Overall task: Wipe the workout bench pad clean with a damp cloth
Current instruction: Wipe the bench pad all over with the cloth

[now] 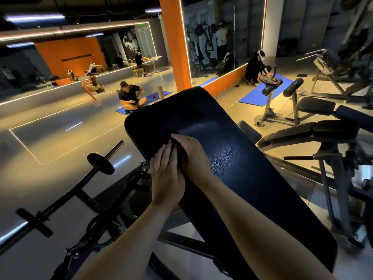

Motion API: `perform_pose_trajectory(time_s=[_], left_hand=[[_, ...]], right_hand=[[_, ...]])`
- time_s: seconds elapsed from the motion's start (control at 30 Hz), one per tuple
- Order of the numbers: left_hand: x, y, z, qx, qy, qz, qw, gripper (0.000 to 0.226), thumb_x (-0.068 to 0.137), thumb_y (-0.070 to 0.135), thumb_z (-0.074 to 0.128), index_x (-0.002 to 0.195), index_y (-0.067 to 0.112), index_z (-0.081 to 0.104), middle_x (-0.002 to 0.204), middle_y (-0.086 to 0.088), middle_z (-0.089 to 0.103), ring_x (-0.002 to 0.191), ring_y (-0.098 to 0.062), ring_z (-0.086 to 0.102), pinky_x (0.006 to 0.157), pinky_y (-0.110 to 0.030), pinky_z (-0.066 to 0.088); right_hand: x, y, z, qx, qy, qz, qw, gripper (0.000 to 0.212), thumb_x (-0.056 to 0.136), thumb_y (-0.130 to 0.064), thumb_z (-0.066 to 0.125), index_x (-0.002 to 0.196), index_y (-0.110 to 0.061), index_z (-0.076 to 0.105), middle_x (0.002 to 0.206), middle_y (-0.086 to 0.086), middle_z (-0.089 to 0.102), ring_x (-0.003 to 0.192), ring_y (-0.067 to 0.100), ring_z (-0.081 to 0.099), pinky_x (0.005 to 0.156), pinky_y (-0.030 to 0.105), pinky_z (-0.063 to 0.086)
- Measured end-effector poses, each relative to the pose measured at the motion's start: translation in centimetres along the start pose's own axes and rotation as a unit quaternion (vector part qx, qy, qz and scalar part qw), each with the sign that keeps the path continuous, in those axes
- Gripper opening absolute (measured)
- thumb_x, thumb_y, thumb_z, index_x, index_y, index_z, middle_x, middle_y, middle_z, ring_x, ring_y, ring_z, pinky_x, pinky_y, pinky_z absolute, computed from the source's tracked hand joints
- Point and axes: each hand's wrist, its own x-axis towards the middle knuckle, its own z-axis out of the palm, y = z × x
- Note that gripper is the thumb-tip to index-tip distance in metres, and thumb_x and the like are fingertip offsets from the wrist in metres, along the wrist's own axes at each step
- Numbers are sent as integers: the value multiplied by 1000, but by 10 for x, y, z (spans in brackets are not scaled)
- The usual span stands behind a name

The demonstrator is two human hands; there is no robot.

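Observation:
A long black workout bench pad [232, 164] slopes away from me across the middle of the head view. A dark cloth [175, 147] lies on its left half, mostly covered by my hands. My left hand [166, 176] lies flat at the pad's left edge with its fingers on the cloth. My right hand [192, 152] presses flat on the cloth from the right, fingers pointing up the pad. Both forearms reach in from the bottom of the frame.
A barbell rack with a black bar [94, 172] stands to the left of the bench. More benches and a roller-pad machine [282, 89] crowd the right. A person [130, 96] sits on a blue mat beyond the pad; another crouches at a weight plate [270, 80].

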Motion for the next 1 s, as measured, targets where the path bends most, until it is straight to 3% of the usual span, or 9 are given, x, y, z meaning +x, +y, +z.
perform_pose_trajectory(time_s=[0.1,0.27,0.3,0.4,0.5,0.7,0.77,0.87,1.0], left_hand=[[0,3,-1,28,-22,-15,999,59,95,24,30,153,14,34,162,-3,28,152,-18,17,123,-48,14],[2,11,-3,49,-32,-47,997,62,93,27,28,154,17,33,162,0,28,151,-15,16,123,-47,13],[4,13,-4,35,-30,-60,997,62,92,26,30,154,19,33,162,1,29,150,-14,16,123,-47,14],[18,14,-7,25,-5,-72,997,63,89,25,32,152,20,37,159,3,34,146,-16,22,121,-49,19],[34,13,-6,99,7,-48,994,59,91,25,34,148,17,43,155,-1,41,143,-19,29,119,-45,13],[31,12,1,146,15,-56,988,54,95,25,37,148,17,44,154,0,43,144,-18,32,124,-43,10],[31,11,0,125,28,-64,990,55,95,23,38,149,17,42,155,0,42,145,-18,30,124,-39,7],[29,8,1,61,52,-77,994,55,94,20,39,149,14,42,155,-2,41,146,-20,28,123,-40,14],[22,7,-1,41,38,-81,995,55,97,21,33,151,12,38,157,-3,38,147,-21,24,124,-42,15]], right_hand=[[18,27,-17,-95,3,-19,995,55,98,-17,44,152,-26,38,134,7,57,120,25,47,97,37,44],[40,58,-37,-112,98,243,958,38,96,-18,45,132,-13,58,128,16,53,117,36,47,98,43,41],[39,45,-29,-98,100,224,964,34,95,-20,47,124,-11,62,124,18,55,114,37,48,97,45,41],[26,9,0,-64,61,48,995,24,94,-25,49,99,-8,65,105,15,59,97,30,50,84,39,41],[39,25,-6,-74,28,-51,996,18,100,-22,51,101,-7,61,106,13,57,99,22,46,87,35,40],[74,76,-38,-57,123,209,968,24,103,-22,44,114,-6,58,123,15,53,116,29,46,97,39,41],[67,56,-23,-55,120,173,976,22,101,-21,46,109,-5,59,116,15,56,109,30,50,92,38,41],[47,12,3,-4,52,24,998,21,100,-21,47,101,-6,61,109,13,60,100,25,53,84,34,41],[47,25,-13,-1,-42,-105,994,23,105,-23,43,113,-10,60,126,9,55,115,21,51,87,29,43]])
